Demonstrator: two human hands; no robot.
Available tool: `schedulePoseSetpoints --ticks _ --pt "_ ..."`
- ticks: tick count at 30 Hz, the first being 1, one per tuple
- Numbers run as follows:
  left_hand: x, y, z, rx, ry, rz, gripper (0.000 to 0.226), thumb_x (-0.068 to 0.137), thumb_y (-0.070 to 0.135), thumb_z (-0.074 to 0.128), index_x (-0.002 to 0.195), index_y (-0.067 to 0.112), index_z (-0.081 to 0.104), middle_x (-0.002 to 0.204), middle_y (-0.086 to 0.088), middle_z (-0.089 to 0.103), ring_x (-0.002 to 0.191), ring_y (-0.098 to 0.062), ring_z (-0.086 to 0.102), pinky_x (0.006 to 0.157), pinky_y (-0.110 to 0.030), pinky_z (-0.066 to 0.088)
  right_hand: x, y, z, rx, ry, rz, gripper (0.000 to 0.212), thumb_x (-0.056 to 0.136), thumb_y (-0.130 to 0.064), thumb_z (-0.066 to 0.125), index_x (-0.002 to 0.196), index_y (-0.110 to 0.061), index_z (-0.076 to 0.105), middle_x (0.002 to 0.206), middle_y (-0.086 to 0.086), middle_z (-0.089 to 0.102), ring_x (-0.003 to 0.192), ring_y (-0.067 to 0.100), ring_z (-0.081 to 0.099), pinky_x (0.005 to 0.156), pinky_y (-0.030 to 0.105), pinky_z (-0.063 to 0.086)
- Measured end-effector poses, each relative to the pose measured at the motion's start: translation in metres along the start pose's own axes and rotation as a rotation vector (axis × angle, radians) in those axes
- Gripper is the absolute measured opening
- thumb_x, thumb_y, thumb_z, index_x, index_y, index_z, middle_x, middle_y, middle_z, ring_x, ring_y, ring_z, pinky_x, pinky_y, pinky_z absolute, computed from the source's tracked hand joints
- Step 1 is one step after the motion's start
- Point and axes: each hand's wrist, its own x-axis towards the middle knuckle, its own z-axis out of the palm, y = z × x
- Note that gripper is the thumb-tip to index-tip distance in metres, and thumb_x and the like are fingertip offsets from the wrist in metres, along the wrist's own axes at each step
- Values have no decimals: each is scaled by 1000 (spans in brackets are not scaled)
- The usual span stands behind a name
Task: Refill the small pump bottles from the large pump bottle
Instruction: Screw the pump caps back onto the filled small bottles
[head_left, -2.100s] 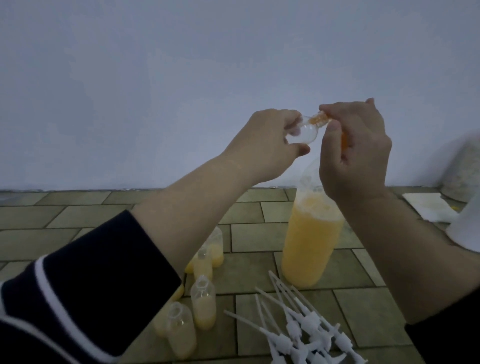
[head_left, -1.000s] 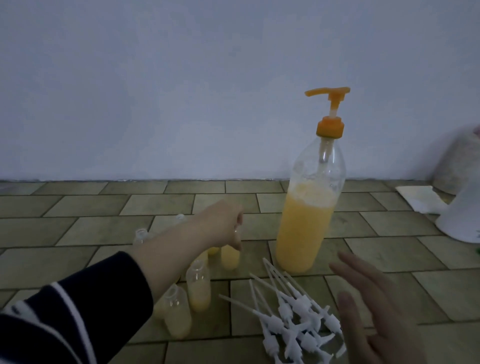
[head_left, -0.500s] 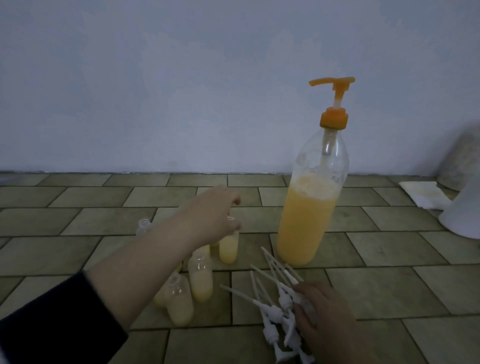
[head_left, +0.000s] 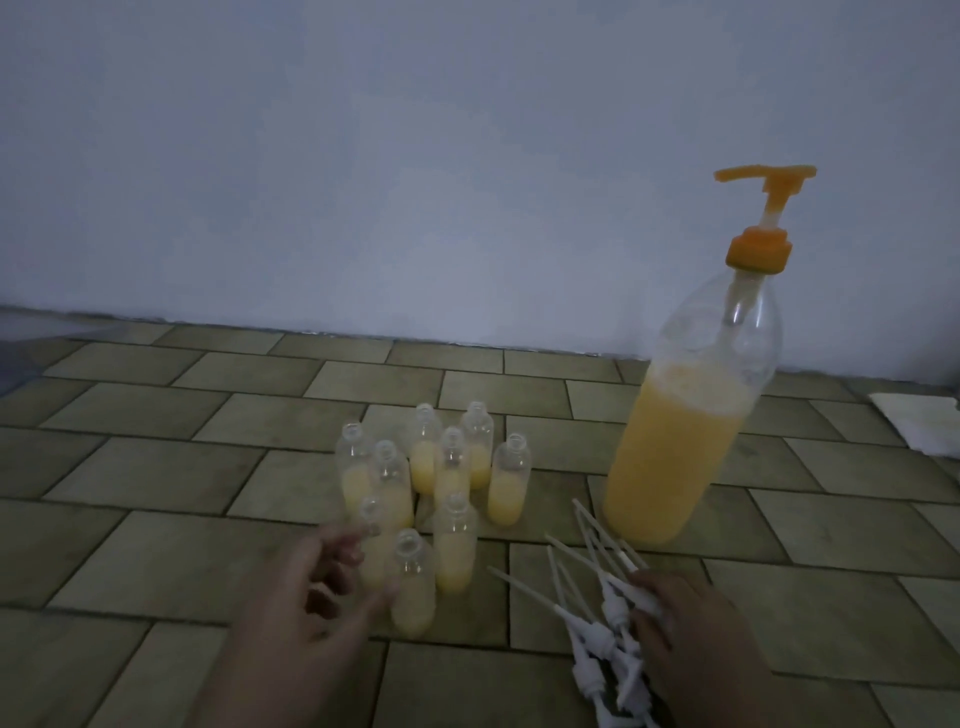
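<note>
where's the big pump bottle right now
In the head view the large pump bottle stands upright on the tiled floor at right, near the wall, just right of the small bottles and behind the loose white pumps.

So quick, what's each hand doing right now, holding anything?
Left hand: open, fingers loosely spread beside the small bottles, holding nothing.
Right hand: resting on the pile of white pump tops; whether it has a grip on one cannot be told.
</note>
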Motion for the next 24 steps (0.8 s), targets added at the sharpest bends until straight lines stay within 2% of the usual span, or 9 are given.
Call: schedulePoseSetpoints --ticks 2,5,7,10,11,13,16,19,24 --pt "-3 -11 7 61 -17 -12 61 40 51 84 91 64 51 90 12 62 77 -6 58 58 -15 49 2 -1 -6 42 43 -1 25 52 -15 83 74 -14 72 59 0 66 45 17 59 37 20 40" --pt "-3 -25 16 133 -60 -68 72 31 69 72 96 45 53 99 17 62 85 -6 60 69 -23 54 4 -7 -27 144 70 -64 20 71 -38 54 80 -27 68 63 -10 63 72 12 53 43 9 35" --pt "-3 -29 22 172 -108 -114 70 40 65 68 104 40 50 107 17 60 90 -4 61 77 -29 54 2 -6 -35 234 54 -30 10 78 -38 65 85 -39 58 67 -17 54 79 1 49 48 -1 35" --pt "-2 -34 31 176 -107 -108 62 57 52 77 110 37 50 110 18 61 93 0 62 81 -26 54 2 -9 -47 343 37 -9 42 77 -23 74 102 -49 52 85 -25 61 85 -18 51 74 -12 27" --pt "-2 -33 33 213 -87 -97 59 62 51 77 112 38 48 111 20 59 94 2 61 82 -23 53 3 -5 -48 354 94 5 38 83 -17 69 107 -44 56 92 -24 65 88 -17 54 77 -11 27" --pt "-2 -30 36 326 -44 -70 62 66 58 72 119 41 43 115 23 55 98 5 58 83 -17 50 7 -7 -55 437 104 43 33 76 9 68 94 -19 69 81 7 71 88 -1 64 74 -7 33" --pt "-2 -20 42 458 4 -28 64 70 67 62 124 42 37 119 22 52 101 3 56 84 -16 46 8 -32 -82 522 234 -48 17 68 -23 70 82 -31 64 76 -4 67 78 -5 61 67 10 47" --pt "2 -16 47 545 78 8 51 75 67 56 114 39 41 112 19 55 92 -1 59 78 -19 47 12 -53 -99 602 294 -117 19 68 -36 65 87 -35 65 85 -16 65 77 0 63 66 12 49" --pt "1 -20 46 468 12 164 41 62 61 48 92 33 49 73 16 63 48 4 57 36 -9 37 22 -71 -102 640 221 -149 24 78 -54 61 100 -45 63 98 -21 64 86 -4 63 67 14 51"
